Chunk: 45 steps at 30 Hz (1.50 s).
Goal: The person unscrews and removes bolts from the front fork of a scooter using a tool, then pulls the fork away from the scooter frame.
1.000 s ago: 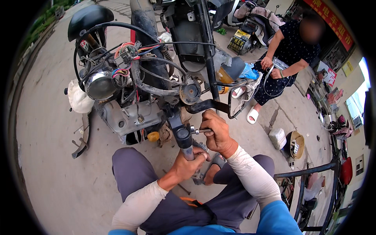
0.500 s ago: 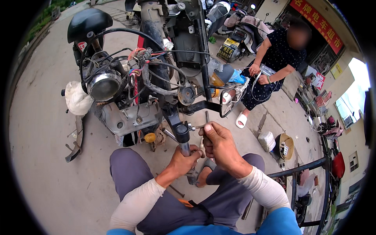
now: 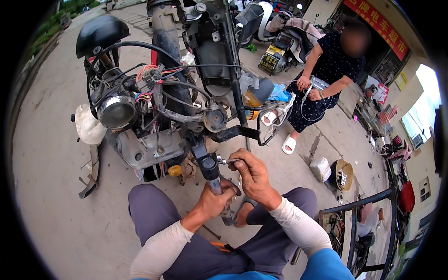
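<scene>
My left hand (image 3: 212, 198) is wrapped round the silver lower part of the fork tube (image 3: 215, 185), below its black clamp (image 3: 208, 164). Bolts (image 3: 220, 159) stick out from the right side of that clamp. My right hand (image 3: 254, 179) pinches a thin metal rod-like tool (image 3: 231, 161) between thumb and fingers, its tip at the bolts. The rest of the tool is hidden by the fingers. Above my hands is the stripped front of a motorbike, with a round headlight (image 3: 117, 112), loose coloured wires (image 3: 147, 73) and a horn (image 3: 215, 120).
A person (image 3: 326, 70) in a dark dotted outfit sits at the right, holding a pale cord. A pale block (image 3: 320, 169) and a tan bowl (image 3: 342, 179) are on the ground. Black metal frame (image 3: 359, 200) stands at lower right. Curved metal part (image 3: 91, 172) lies left; scooters stand behind.
The view has shifted slightly, so the bike appears further left. My right hand has moved a little left and down with the tool, closer to the bolts. My left hand keeps its grip.
</scene>
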Tool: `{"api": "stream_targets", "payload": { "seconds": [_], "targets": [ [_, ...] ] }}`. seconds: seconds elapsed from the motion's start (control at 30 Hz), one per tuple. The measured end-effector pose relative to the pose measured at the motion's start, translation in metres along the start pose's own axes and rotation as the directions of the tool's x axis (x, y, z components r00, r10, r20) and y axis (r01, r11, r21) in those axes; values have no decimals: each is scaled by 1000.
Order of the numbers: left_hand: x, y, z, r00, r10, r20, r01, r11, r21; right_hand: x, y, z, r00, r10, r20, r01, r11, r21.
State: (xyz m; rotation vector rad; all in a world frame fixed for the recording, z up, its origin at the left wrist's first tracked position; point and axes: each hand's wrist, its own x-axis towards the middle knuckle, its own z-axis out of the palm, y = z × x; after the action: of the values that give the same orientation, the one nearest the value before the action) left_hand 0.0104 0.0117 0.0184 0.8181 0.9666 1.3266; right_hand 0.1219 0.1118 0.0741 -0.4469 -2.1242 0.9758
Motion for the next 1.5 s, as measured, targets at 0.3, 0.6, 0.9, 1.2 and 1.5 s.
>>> {"api": "stream_targets", "payload": {
  "seconds": [0.3,0.6,0.9,1.2,1.5],
  "targets": [
    [-2,-1,0,1000,-7,21,6,1000,18,7,-1,-11,993,-74,94,79,995,-57],
    [-4,-5,-1,1000,-8,8,8,1000,5,-5,-1,8,994,110,2,-109,975,195],
    [0,-17,-6,999,-25,-46,23,999,-36,34,-92,-1,392,873,290,-817,186,546],
    [3,-7,1,999,-31,-15,31,999,-25,5,-87,-19,653,741,157,-683,487,545],
    [3,-4,1,1000,-10,-4,10,1000,15,-8,-18,-2,984,171,-43,-165,981,102]
  ]
}}
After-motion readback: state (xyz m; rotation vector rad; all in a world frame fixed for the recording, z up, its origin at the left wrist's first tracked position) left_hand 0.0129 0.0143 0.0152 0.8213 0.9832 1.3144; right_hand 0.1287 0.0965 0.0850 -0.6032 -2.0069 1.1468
